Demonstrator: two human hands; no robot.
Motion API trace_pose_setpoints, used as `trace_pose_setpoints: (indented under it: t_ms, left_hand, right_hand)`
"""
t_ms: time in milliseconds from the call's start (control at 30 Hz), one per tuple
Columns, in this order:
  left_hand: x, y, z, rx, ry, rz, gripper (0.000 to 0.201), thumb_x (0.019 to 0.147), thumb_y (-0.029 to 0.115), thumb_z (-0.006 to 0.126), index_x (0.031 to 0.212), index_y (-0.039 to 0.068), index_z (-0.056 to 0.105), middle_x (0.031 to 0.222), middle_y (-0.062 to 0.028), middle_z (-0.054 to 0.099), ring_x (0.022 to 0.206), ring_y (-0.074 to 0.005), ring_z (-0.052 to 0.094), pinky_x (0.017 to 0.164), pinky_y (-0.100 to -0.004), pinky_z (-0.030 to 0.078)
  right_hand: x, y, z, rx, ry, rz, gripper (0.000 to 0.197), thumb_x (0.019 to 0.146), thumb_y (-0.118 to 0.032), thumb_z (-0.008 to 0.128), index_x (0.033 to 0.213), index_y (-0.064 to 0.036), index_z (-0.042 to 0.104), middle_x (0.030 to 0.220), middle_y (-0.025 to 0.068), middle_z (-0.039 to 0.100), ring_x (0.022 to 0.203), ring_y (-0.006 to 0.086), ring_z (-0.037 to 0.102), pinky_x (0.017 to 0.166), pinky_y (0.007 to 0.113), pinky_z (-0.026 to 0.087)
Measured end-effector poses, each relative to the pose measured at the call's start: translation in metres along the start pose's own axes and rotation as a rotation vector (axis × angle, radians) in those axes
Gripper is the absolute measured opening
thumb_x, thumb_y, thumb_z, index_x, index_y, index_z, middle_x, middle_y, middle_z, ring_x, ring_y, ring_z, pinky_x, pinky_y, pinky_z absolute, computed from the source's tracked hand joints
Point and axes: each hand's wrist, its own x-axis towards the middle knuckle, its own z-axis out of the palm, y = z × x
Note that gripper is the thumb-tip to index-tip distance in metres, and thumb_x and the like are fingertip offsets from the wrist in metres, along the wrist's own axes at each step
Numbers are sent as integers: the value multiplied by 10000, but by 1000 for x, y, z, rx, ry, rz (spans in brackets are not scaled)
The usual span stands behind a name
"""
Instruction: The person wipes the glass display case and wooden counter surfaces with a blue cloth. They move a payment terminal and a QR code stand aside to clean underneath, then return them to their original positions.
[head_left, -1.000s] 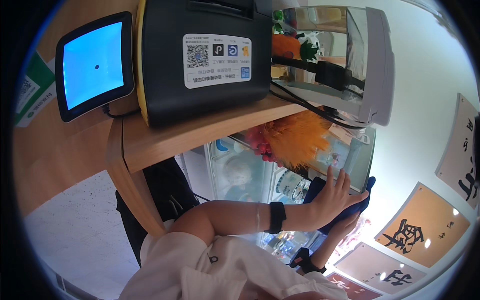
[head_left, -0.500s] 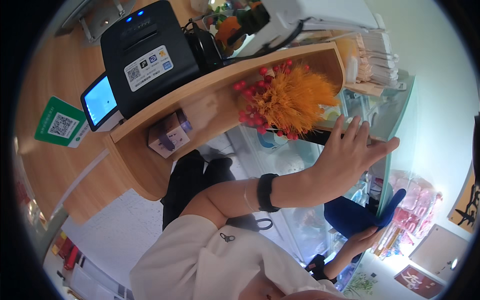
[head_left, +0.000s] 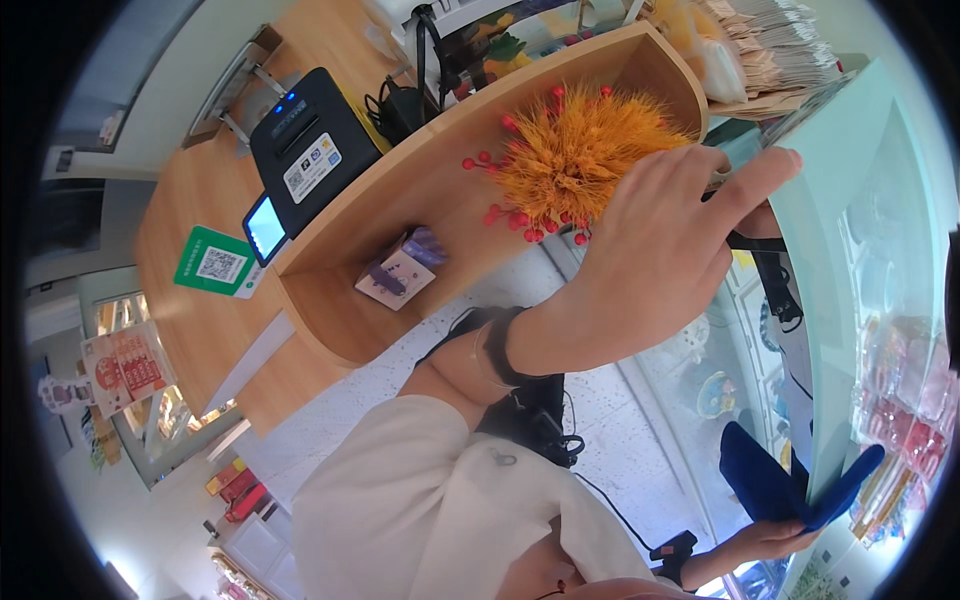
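Observation:
My left hand [head_left: 660,230], with a black band at its wrist, reaches across to the glass counter top [head_left: 835,260]. Its thumb lies on the glass near the edge; the other fingers bend down at that edge, their tips hidden. Lower right, my right hand [head_left: 770,541] is closed on a dark blue cloth [head_left: 765,475]. That cloth is folded around the glass edge, one flap on each side. A black strapped device [head_left: 675,552] sits on the right wrist.
Beside my left hand, a curved wooden shelf [head_left: 470,215] holds an orange dried bouquet [head_left: 580,150] with red berries and a small box [head_left: 400,280]. A black printer [head_left: 310,150] and a green code card [head_left: 218,262] stand farther left. Paper bags [head_left: 780,45] are stacked at the upper right.
My left hand has gone from spread fingers to bent ones, with its thumb now on the glass. The view has shifted; my right hand still holds the blue cloth at the edge.

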Motion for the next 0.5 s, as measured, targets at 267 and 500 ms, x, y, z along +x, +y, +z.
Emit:
trace_pose_setpoints:
  t_ms: [267, 500]
  left_hand:
    - [0, 4, 3, -130, -45, -70, 667, 726, -78, 511, 1368, 75, 414, 1006, -108, 604, 942, -317, 545, 828, -431, 421]
    - [1, 9, 8, -69, 23, -69, 661, 747, -61, 520, 1383, 71, 397, 1044, -122, 608, 1012, -354, 546, 888, -464, 411]
  right_hand:
    - [-29, 40, -9, -48, 63, 72, 483, 1049, -292, 339, 1224, 117, 526, 1181, 312, 573, 1040, 431, 580, 898, 436, 464]
    - [-30, 51, -15, -68, 62, 80, 482, 1049, -287, 341, 1214, 125, 528, 1179, 319, 569, 1040, 434, 578, 897, 440, 464]
